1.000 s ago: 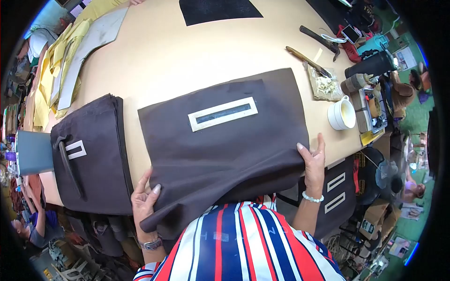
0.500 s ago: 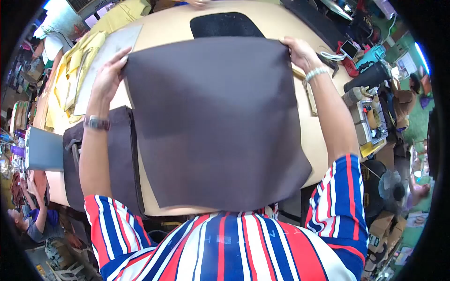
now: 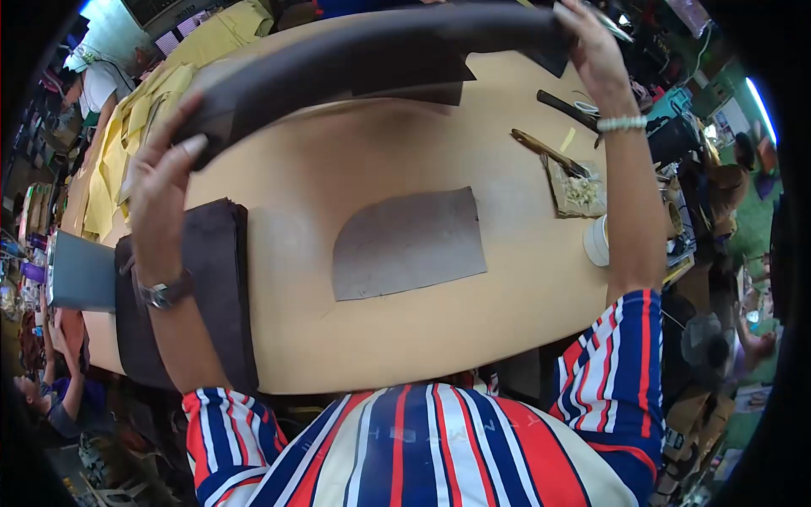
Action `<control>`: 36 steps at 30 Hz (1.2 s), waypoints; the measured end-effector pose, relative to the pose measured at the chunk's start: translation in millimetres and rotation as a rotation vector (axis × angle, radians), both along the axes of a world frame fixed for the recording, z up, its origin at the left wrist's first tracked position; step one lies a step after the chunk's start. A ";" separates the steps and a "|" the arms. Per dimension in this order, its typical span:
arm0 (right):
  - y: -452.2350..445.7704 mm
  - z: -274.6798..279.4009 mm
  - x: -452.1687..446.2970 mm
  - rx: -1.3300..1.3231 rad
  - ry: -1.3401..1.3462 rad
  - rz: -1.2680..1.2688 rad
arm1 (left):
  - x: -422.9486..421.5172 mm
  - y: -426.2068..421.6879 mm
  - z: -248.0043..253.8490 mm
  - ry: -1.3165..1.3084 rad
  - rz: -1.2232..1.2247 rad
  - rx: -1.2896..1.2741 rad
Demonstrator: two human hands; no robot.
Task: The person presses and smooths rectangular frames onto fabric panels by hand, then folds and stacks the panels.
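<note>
A large dark brown sheet [image 3: 338,63] is raised above the far part of the table [image 3: 422,338], seen nearly edge-on and curved. My left hand [image 3: 165,186] grips its left end between thumb and fingers. At its right end, my right hand [image 3: 591,55] is closed on the edge. Below the sheet, a smaller grey-brown piece [image 3: 410,245] with one rounded corner lies flat on the tabletop. Beside my left forearm rests a stack of dark brown sheets [image 3: 215,287], partly covered by the arm.
Yellow pieces [image 3: 110,160] lie at the far left, near a grey bin [image 3: 80,270]. Right of centre are a brush [image 3: 549,152], a block with pale paste [image 3: 579,190], a dark-handled tool [image 3: 566,110] and a white cup [image 3: 596,242]. Another person [image 3: 101,89] is at the far left.
The sheet has gone from lying before me to being held up and away, after showing its plain side. The smaller grey-brown piece is now uncovered.
</note>
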State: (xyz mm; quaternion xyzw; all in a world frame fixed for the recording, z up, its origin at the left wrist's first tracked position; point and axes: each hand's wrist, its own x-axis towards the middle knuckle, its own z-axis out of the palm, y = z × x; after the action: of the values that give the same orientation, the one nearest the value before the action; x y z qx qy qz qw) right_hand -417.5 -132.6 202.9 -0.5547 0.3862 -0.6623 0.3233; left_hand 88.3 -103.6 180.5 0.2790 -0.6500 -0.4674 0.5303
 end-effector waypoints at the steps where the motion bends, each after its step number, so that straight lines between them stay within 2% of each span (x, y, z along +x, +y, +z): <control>1: 27.7 -10.4 25.7 0.046 0.086 -0.023 | -1.0 10.0 -13.9 0.018 -0.013 0.065; 2: 38.7 -29.2 22.5 0.111 0.156 -0.185 | -1.8 19.4 -28.2 0.036 -0.026 0.129; 3: 56.0 -50.0 21.8 0.121 0.178 -0.140 | -1.9 28.7 -44.2 0.005 0.053 0.159; 6: 126.9 -86.7 45.5 0.299 0.366 -0.274 | 1.0 65.1 -89.0 -0.059 0.187 0.335; 7: 149.1 -101.5 52.5 0.376 0.194 -0.193 | -2.1 80.0 -99.1 -0.061 0.183 0.397; 8: 169.2 -117.1 58.3 0.349 0.192 -0.229 | -4.1 95.3 -107.9 -0.062 0.178 0.460; 9: 190.0 -129.9 63.2 0.325 0.188 -0.267 | -2.6 110.3 -117.8 -0.084 0.155 0.533; 12: 255.0 -150.1 78.0 0.536 0.117 -0.328 | -1.5 155.2 -129.2 -0.118 0.044 0.716; 14: 283.5 -160.9 81.3 0.599 0.121 -0.408 | -2.7 176.2 -132.1 -0.103 -0.107 0.744; 17: 291.6 -164.3 73.0 0.730 0.289 -0.483 | -7.4 180.2 -130.3 -0.194 -0.104 0.706; 22: 213.4 -170.6 69.0 0.648 0.402 -0.550 | -27.9 107.6 -142.2 -0.413 0.074 0.570; 25: 164.0 -182.6 63.8 0.541 0.607 -0.626 | -45.5 63.0 -156.5 -0.474 0.088 0.346; 27: 140.8 -196.0 60.2 0.412 0.692 -0.743 | -55.7 43.5 -162.5 -0.414 0.141 0.425; 28: 133.4 -200.5 57.5 0.365 0.618 -0.758 | -60.8 34.3 -166.5 -0.381 0.167 0.467; 30: 119.3 -206.8 55.1 0.274 0.468 -0.782 | -66.7 12.6 -182.3 -0.355 0.254 0.349; 31: 107.0 -206.1 55.6 0.251 0.528 -0.821 | -69.7 3.2 -185.3 -0.340 0.299 0.289; 36: 69.9 -203.1 52.1 0.405 0.639 -0.843 | -77.8 -18.1 -182.0 -0.559 0.470 0.136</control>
State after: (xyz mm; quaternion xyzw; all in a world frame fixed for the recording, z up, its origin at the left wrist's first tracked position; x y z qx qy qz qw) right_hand -365.4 -62.7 -0.1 -0.4522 0.7723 -0.4461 -0.0024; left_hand 10.5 -121.7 -1.4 0.5720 -0.6554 -0.2807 0.4056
